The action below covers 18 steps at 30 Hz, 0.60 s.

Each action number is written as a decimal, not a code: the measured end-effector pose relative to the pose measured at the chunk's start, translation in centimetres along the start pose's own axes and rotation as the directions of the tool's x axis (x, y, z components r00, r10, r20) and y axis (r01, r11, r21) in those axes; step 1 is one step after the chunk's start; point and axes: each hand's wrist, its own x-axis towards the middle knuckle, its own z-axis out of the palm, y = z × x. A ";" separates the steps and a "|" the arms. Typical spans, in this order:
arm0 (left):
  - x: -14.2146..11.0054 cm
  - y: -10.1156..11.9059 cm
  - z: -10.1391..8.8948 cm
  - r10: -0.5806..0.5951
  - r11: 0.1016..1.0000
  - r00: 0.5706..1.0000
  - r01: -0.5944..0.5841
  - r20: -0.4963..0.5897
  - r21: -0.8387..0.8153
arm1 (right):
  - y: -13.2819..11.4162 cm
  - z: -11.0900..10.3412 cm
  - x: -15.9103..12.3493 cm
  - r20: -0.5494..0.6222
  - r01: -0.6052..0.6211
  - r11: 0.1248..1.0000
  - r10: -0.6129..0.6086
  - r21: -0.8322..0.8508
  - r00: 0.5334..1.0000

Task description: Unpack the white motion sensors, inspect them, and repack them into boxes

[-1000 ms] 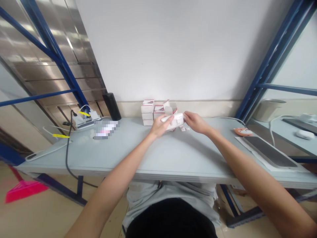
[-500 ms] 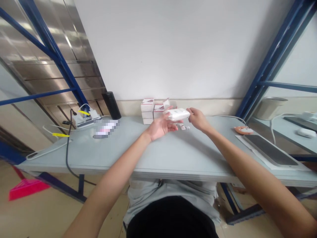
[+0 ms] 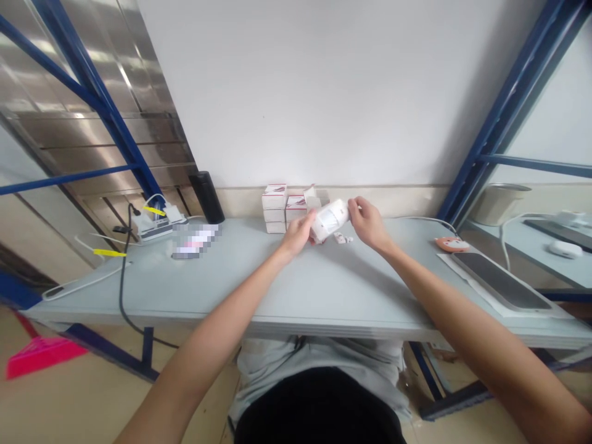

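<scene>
A white plastic device, shaped like a motion sensor with a shiny panel on its face, is held tilted above the table. My left hand is closed around its lower left end. At its upper right end, my right hand is closed with thumb and fingers pinched at the edge. Small white parts lie on the table just below the device. Close behind my left hand are stacked small white boxes with red and dark print, and an open box flap.
On the grey table, a black cylinder, a power strip with cables and a blurred phone-like item are to the left. To the right are an orange mouse and a dark flat slab on white paper.
The device has turned from lying nearly flat to tilted, with its panelled face toward me. My left fingers, spread beneath it before, now wrap its end.
</scene>
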 end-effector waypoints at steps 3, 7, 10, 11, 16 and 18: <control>0.0 -0.1 0.0 -0.066 0.992 0.998 0.067 0.018 -0.109 | -0.2 -0.1 -0.2 -0.004 0.066 0.998 -0.066 -0.022 0.998; 0.1 0.2 -0.2 -0.116 0.945 0.992 0.126 0.050 -0.303 | -0.6 -0.4 -0.4 0.074 0.024 0.997 -0.029 0.070 0.997; 0.1 0.9 -0.5 -0.201 0.876 0.970 0.239 0.133 -0.418 | -0.8 -0.5 -0.4 0.105 -0.051 0.988 0.035 0.149 0.994; 0.1 1.2 -0.6 -0.219 0.849 0.961 0.273 0.168 -0.453 | -0.8 -0.5 -0.4 0.091 -0.079 0.984 0.065 0.161 0.994; -0.9 2.5 -0.8 -0.100 0.800 0.947 0.259 0.305 -0.541 | -0.5 -0.4 -0.1 0.017 -0.258 0.950 0.259 0.175 0.966; -1.1 2.5 -0.7 -0.042 0.832 0.946 0.210 0.320 -0.513 | -0.3 -0.3 0.0 0.020 -0.280 0.945 0.280 0.169 0.960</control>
